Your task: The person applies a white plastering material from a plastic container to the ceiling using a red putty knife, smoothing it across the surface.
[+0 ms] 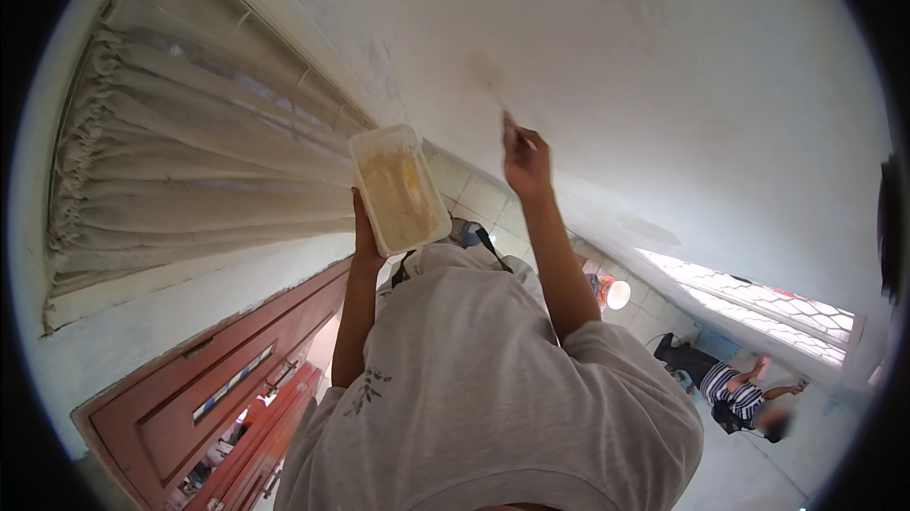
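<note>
My left hand (367,231) grips the side of a rectangular translucent plastic tub (393,184), tilted so its inside shows. Beige residue with a yellow streak coats the tub's bottom and walls. Raised in front of the pale wall (664,65), my right hand (527,158) is closed round a slim small tool (506,116). Blur hides the tool's tip, and its kind cannot be made out. Just beyond it, a beige damp-looking patch (485,70) marks the wall.
At left a gathered curtain (190,151) covers a window above a red-brown wooden door (180,397). A white-and-red bucket (614,293) stands on the tiled floor. Farther right, another person in a striped shirt (732,388) is near a grilled opening (758,307).
</note>
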Tool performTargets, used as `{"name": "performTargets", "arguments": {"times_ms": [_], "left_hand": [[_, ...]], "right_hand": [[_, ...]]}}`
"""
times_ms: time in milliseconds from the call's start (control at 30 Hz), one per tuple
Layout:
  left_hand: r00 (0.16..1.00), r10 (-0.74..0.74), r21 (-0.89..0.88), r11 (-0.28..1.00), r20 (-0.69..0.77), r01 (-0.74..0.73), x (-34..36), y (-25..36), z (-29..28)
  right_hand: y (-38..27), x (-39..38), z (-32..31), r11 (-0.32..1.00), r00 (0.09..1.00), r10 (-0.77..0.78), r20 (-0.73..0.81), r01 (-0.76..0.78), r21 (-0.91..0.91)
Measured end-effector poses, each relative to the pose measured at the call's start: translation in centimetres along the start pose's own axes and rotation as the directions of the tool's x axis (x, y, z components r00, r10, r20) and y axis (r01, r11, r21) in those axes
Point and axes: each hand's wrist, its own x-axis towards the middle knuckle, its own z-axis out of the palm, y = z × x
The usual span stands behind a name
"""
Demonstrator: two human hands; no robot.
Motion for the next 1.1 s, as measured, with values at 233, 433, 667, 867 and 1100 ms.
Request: {"name": "performTargets", "arguments": {"times_ms": [233, 433, 667, 867, 1100], "left_hand": [[0.999, -0.042, 0.088, 0.995, 0.030, 0.040, 1.1, 1.2, 0.7], [0.999, -0.012, 0.054, 0.998, 0.049, 0.009, 1.1, 1.4, -0.3], [0.999, 0.040, 0.031, 0.999, 0.024, -0.040, 1.1, 2.2, 1.2], [0.998, -0.030, 0.072, 0.997, 0.053, 0.027, 2.3, 2.4, 0.6], [0.996, -0.054, 0.022, 0.998, 0.070, 0.052, 2.9, 1.7, -1.4]], "right_hand": [[2.4, 11.9, 1.5, 0.954, 0.987, 0.039, 0.153, -0.083, 0.290], [-2.0, -2.2, 7.6, 0.903, 0.941, 0.049, 0.334, -0.185, 0.389], [3.4, -0.1, 2.8, 1.000, 0.992, 0.016, 0.122, -0.015, -0.006], [4.7, 11.6, 1.3, 0.988, 0.991, 0.022, 0.129, -0.042, 0.149], [-0.9, -0.8, 6.2, 0.962, 0.950, -0.018, 0.310, -0.068, 0.265]]}}
